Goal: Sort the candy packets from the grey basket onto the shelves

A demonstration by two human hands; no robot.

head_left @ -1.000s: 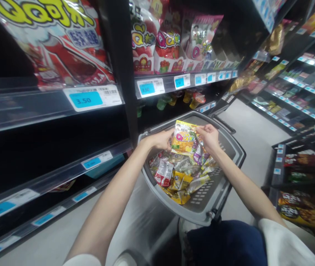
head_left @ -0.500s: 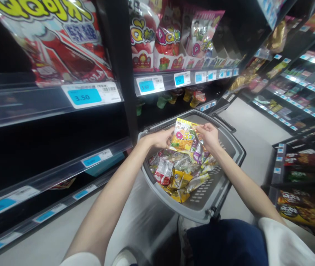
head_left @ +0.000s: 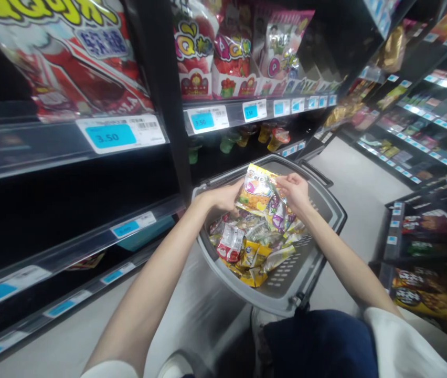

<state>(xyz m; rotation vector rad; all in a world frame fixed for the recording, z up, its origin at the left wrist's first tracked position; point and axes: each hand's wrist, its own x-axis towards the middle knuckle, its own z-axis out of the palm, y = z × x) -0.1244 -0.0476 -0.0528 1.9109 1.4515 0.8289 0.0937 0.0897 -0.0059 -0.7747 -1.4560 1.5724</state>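
Over the shopping basket (head_left: 243, 286), my left hand (head_left: 225, 198) is closed on the left edge of a yellow gummy candy bag (head_left: 255, 191). My right hand (head_left: 296, 193) pinches the upper right corner of that bag. A purple gummy candy bag (head_left: 277, 214) overlaps its right side, just under my right fingers; whether they grip it too is hidden. Below lie a red and white packet (head_left: 231, 242), yellow packets (head_left: 255, 254) and several pale wrapped pieces, heaped in the basket.
On the left, a shelf (head_left: 19, 139) carries a large red gummy candy bag (head_left: 85, 68). Further along stand boxed gummy bags (head_left: 233, 60), with jelly cups (head_left: 276, 139) underneath. Snack bags (head_left: 424, 294) sit on a low rack at right. My shoe (head_left: 176, 365) is on the floor by the basket.
The yellow bag tilts and its face creases, shifting slightly left and up. More of the purple bag shows in front of it. Both hands stay close to the same spots.
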